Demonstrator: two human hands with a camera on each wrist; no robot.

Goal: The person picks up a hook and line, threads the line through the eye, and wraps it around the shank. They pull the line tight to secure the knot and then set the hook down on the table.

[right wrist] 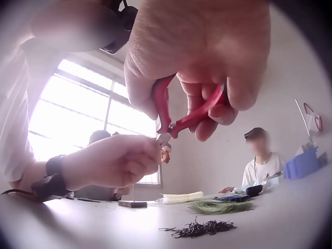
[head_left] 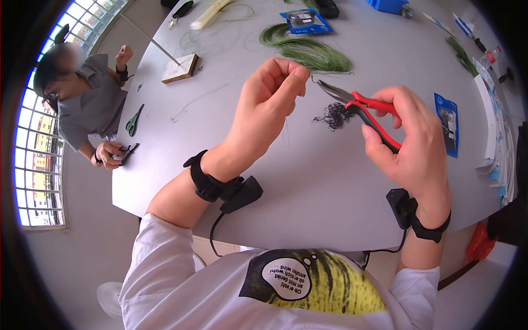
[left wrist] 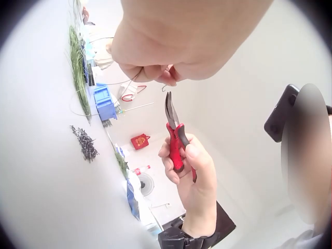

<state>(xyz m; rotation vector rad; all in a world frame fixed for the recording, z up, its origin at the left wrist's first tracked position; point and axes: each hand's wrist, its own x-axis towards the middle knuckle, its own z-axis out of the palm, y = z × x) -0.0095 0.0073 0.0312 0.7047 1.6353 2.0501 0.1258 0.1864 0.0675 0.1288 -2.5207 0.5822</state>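
Note:
The left hand (head_left: 269, 104) pinches a thin line between thumb and fingers, with a small dark hook (left wrist: 164, 87) just beyond the fingertips. Curled round the red and black handles of bent-nose pliers (head_left: 379, 113) is the right hand (head_left: 415, 140). The plier tips are close to the hook; whether they touch it I cannot tell. A pile of small dark hooks (head_left: 334, 116) lies on the table below the pliers. Behind the left hand, a bundle of green strands (head_left: 313, 50) rests on the table.
Blue packets (head_left: 306, 22) (head_left: 446, 124) lie at the back and right. A wooden block with a rod (head_left: 180, 69), green scissors (head_left: 133, 121) and pale strands (head_left: 209, 15) are to the left. Another person (head_left: 91, 93) sits at the left edge. A blue box (left wrist: 105, 102) stands farther back.

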